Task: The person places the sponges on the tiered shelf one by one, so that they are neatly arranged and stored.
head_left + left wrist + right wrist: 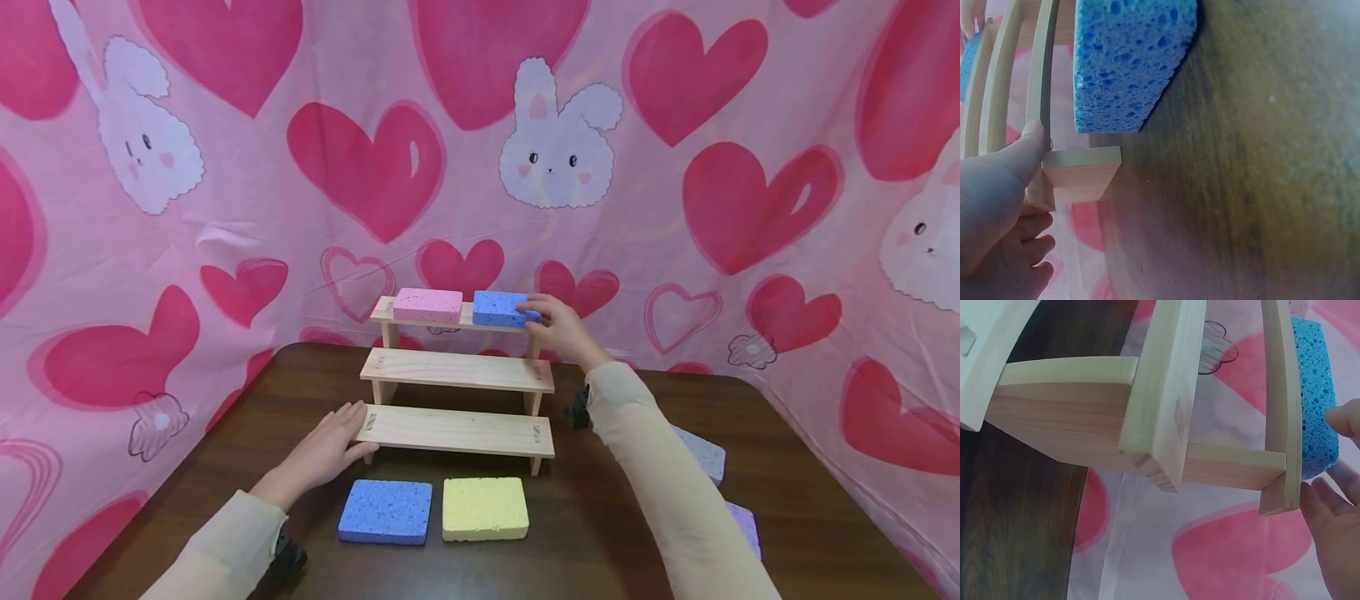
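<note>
"Where's the head view set?"
"Above the near side of the table (588, 517), facing forward and down, the wooden rack (457, 368) near centre, the patterned backdrop (480, 221) towards twelve o'clock."
"And the wrists?"
"Both nearer, tipped sideways. The left has the front blue sponge (1132, 62) looming at twelve o'clock; the right looks past the rack's shelf ends."
"Shared?"
"The upper blue sponge (1316, 387): ten o'clock in the left wrist view, two in the right, centre from the head."

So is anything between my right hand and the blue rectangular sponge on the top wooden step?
Nothing visible: your right hand touches the blue sponge at its right end. The pink rectangular sponge sits beyond its left end.
</note>
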Tool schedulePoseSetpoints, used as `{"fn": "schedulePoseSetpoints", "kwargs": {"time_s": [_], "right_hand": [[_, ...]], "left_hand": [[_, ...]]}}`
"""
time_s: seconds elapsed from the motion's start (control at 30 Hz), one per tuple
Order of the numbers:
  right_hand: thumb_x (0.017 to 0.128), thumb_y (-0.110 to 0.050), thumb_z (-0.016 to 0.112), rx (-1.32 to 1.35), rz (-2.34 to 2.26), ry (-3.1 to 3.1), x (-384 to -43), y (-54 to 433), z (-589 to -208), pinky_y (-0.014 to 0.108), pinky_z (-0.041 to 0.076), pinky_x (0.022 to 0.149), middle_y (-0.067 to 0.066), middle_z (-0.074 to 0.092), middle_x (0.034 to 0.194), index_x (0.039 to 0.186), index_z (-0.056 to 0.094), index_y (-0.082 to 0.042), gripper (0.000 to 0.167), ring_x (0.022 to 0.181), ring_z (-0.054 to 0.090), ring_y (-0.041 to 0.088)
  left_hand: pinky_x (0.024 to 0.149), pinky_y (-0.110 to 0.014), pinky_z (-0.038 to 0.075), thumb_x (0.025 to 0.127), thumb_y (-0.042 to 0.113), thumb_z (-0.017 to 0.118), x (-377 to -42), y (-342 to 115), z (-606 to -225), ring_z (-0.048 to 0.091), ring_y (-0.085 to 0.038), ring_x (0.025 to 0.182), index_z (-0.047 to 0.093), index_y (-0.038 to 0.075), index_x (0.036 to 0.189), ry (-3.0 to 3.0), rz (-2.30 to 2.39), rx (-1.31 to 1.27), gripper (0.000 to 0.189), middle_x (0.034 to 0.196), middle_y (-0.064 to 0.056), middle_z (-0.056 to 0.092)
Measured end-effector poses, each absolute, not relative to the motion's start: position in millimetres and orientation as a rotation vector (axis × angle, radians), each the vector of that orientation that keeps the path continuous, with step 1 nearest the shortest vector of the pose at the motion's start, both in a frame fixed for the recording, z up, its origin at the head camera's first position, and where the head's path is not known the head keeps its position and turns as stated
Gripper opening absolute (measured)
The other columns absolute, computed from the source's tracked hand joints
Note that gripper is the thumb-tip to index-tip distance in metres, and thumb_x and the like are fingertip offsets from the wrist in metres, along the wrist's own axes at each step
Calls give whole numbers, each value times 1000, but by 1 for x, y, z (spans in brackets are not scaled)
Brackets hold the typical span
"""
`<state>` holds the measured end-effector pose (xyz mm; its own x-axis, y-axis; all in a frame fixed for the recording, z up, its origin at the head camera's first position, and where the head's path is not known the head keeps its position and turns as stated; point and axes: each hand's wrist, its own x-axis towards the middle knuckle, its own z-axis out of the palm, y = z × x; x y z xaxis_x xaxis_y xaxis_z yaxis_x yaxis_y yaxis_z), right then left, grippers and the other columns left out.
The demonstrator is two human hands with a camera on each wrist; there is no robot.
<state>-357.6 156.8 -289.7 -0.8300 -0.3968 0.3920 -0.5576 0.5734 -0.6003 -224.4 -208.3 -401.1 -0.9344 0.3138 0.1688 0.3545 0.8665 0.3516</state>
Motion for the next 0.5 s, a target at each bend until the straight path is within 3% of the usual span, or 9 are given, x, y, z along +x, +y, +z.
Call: {"fn": "schedulePoseSetpoints", "kwargs": {"time_s": [0.5], "right_hand": [[85,-11,65,854,1061,-2524,-338,170,-282,50,36,98,18,44,134,124,57,-2,41,123,38,32]], "left_hand": [[105,-54,18,84,28,66,-225,-208,-403,25,-43,130,35,-10,136,-2948,-586,-500,71,139,-28,34]]}}
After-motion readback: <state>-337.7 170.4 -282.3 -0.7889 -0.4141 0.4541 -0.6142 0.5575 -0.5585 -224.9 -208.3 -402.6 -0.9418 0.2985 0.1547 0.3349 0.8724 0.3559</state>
